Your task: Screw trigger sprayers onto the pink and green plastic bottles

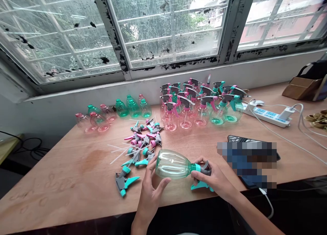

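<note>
A clear green spray bottle (173,165) lies sideways in the air above the near edge of the table, its base to the left. My left hand (152,182) cups that base, fingers behind and thumb in front. Around the grey and turquoise spray head (201,170) at the bottle's neck, my right hand (212,177) is closed. The turquoise trigger hangs below my right fingers. Left of my left hand, a loose spray head (124,181) rests on the wood. Behind it is a pile of pink and turquoise spray heads (143,139) with thin clear tubes.
Headless pink and green bottles (133,107) stand at the back left. Several bottles with spray heads (194,107) crowd together by the window wall. A white power strip (268,115) with cables, a phone (252,144) and a brown box (304,86) are on the right.
</note>
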A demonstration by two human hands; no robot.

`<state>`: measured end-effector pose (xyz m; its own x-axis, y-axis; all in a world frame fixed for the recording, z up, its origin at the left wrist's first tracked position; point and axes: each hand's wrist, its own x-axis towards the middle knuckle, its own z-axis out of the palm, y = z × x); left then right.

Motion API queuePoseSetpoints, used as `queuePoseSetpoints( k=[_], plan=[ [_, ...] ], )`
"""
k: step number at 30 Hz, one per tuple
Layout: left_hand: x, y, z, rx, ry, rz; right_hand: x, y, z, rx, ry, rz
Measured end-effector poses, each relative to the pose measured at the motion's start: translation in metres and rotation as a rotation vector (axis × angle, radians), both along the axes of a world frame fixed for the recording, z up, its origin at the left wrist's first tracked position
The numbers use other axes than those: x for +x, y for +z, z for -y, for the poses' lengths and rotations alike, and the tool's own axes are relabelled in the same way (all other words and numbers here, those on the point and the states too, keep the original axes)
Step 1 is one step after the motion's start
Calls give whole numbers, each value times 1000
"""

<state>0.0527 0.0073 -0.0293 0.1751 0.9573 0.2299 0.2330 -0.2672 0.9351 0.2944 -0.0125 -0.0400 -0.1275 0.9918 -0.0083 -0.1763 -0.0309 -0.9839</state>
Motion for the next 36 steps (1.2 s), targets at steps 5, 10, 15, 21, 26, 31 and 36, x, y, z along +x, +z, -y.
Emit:
queuePoseSetpoints(
  k=[5,10,15,21,26,31,36],
  plan=[
    [1,2,-1,28,-7,-53,1,2,0,-9,-4,-37],
    [1,0,-1,9,-32,-72,1,1,-1,-15,-13,-53],
    [0,-3,1,-27,-9,-24,0,-1,0,-7,-7,-12],
    [2,0,-1,-19,-26,0,1,-1,0,-21,-15,-29],
    [3,2,0,-44,-43,5,1,-1,0,-19,-25,-43],
    [1,0,0,-62,-19,14,1,-1,-1,-10,-15,-7],
    [0,0,-2,-53,-39,41,2,0,0,-20,-20,-21]
  ],
)
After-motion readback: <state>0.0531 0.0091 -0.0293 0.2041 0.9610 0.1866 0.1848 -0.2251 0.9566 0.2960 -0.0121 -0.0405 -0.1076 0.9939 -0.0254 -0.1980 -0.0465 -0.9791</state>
